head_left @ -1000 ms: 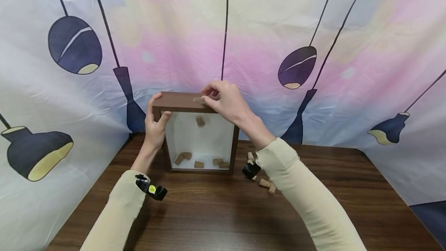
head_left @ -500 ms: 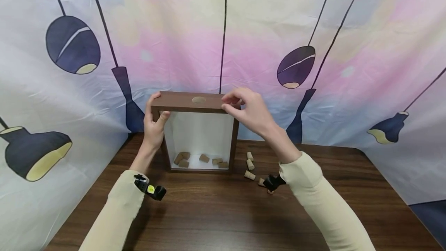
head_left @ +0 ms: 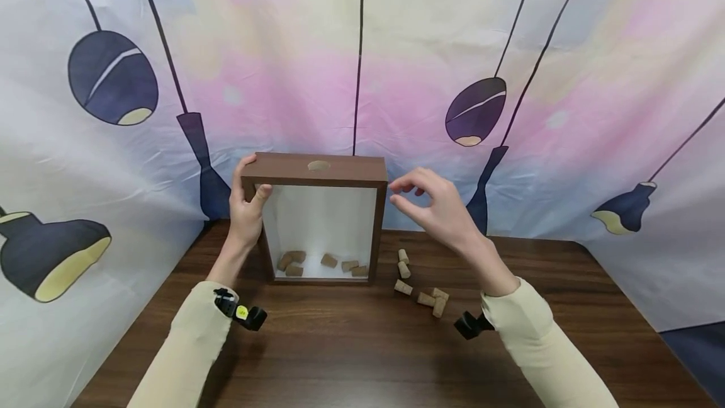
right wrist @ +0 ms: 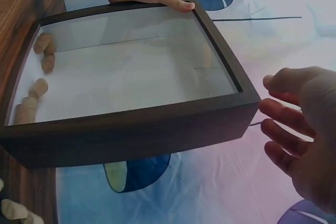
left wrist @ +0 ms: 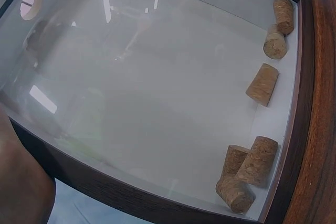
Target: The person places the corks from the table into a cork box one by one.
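Observation:
A brown shadow box frame (head_left: 320,170) with a clear front and white back stands upright on the table. An oval hole (head_left: 319,165) opens in its top edge. Behind the clear front, several corks (left wrist: 262,84) lie along the bottom. My left hand (head_left: 245,213) grips the upper left corner, thumb on the front and fingers round the side. To the right of the box, my right hand (head_left: 433,206) hovers in the air with loosely bent fingers. Nothing is between those fingers (right wrist: 286,116), and they are apart from the frame.
Several loose corks (head_left: 403,287) lie on the dark wooden table (head_left: 351,351), right of the box and below my right hand. A printed cloth backdrop (head_left: 283,49) hangs close behind the box and along both sides.
A cork that was in mid-air inside the box now lies at the bottom with the others. My right hand has moved from the top hole to the right and down; the left keeps its grip.

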### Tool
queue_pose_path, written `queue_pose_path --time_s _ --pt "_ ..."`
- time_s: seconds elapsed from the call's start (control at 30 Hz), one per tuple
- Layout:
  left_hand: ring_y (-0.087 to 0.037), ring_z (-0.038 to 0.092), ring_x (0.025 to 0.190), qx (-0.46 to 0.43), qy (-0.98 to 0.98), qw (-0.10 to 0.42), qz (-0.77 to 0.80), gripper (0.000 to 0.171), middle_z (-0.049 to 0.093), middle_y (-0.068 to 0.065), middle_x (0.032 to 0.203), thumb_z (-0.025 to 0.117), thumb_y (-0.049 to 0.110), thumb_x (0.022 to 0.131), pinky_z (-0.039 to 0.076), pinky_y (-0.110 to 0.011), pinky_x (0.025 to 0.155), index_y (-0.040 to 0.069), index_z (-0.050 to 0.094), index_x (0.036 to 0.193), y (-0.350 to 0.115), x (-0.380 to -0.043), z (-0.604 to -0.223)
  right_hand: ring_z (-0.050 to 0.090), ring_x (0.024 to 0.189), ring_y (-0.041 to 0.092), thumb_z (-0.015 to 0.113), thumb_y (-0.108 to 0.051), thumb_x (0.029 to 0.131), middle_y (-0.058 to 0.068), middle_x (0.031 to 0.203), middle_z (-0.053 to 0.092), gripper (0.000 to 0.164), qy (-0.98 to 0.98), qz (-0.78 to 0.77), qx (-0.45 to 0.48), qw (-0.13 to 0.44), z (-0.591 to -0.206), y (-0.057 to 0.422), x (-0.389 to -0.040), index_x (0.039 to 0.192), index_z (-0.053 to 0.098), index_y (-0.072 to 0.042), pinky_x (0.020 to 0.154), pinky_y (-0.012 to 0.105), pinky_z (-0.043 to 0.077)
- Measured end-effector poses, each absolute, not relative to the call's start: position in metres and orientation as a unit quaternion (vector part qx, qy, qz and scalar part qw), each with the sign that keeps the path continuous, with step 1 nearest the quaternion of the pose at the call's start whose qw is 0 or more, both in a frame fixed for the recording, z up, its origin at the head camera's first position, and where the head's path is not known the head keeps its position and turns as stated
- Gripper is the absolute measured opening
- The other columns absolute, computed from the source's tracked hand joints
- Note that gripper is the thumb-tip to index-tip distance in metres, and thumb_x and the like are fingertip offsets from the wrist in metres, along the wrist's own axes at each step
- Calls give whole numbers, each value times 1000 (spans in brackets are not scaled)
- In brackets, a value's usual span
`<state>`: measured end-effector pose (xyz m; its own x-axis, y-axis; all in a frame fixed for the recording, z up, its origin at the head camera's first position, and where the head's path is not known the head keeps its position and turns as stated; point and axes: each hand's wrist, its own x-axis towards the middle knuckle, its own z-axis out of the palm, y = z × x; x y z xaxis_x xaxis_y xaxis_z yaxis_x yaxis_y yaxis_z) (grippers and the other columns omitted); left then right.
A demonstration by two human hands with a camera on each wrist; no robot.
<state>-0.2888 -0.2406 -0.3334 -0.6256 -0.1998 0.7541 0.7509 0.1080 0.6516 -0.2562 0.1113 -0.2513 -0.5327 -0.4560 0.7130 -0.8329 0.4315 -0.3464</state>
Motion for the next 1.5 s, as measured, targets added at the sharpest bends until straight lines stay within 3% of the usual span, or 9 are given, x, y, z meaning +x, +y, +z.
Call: queue_pose_path --time_s 0.33,0.6,0.77,1.07,1.5 --pt "-14 40 131 -222 -628 367 -649 73 44 4 144 72 40 91 28 -30 107 12 40 150 -235 -287 -330 63 90 13 74 -15 91 -4 99 71 10 -834 325 377 237 -282 142 -252 101 74 -17 77 34 52" --pt "-16 28 144 -211 -639 368 -642 77 35 -4 155 72 45 90 19 -35 116 9 40 149 -224 -269 -315 63 85 5 73 -19 92 -4 100 70 12 -869 323 332 173 -311 171 -244 104 72 -21 74 27 53" --pt "-18 28 144 -216 -641 369 -637 79 35 -9 154 71 45 90 20 -34 115 5 38 150 -225 -268 -315 61 82 2 74 -17 91 -10 97 69 14 -881 312 322 152 -331 180 -238 104 72 -22 73 25 52" --pt "-21 23 147 -206 -661 375 -616 86 31 -16 156 68 52 89 21 -32 113 3 35 150 -228 -267 -317 61 83 1 77 -17 88 -5 95 70 19 -889 309 319 108 -365 193 -236 106 71 -20 71 28 53" --pt "-18 25 147 -201 -661 371 -620 85 33 -10 156 69 52 88 22 -32 112 5 36 151 -229 -266 -318 60 84 10 72 -18 93 2 102 67 19 -888 281 362 -21 -392 209 -242 110 69 -11 72 30 52"
